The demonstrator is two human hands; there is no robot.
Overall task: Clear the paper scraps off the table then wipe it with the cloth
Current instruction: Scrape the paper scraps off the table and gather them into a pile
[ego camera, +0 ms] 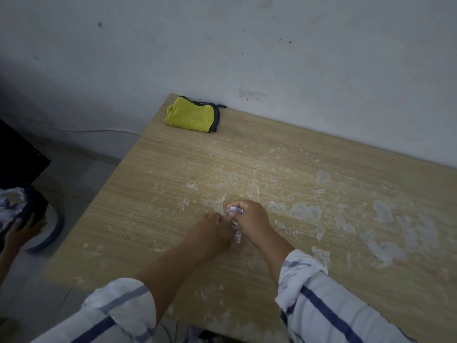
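While both forearms reach forward from rolled-up striped sleeves, the two hands meet over the middle of the wooden table. The right hand is knuckles-up, its fingers curled tight around a crumpled wad of paper scraps; white and purplish bits poke out above the thumb side and a strip hangs below the palm, between the two hands. The left hand lies just beside it, touching or nearly touching, wrist low to the tabletop and fingers bunched toward the same wad. It is blurred, so whether its fingers actually pinch any paper cannot be told.

Around the hands the tabletop is smeared with pale dried residue, thickest to the right of the right hand and thinner in flecks just beyond the knuckles. No loose scraps can be made out on the surface apart from what the right hand holds.

Well beyond the hands and somewhat to the left, the yellow cloth with a dark edge lies folded at the table's far corner, close against the marked white wall.

Far to the left of the left hand, off the table and low by the floor, another person's hand rests on a dark container with pale crumpled material in it.
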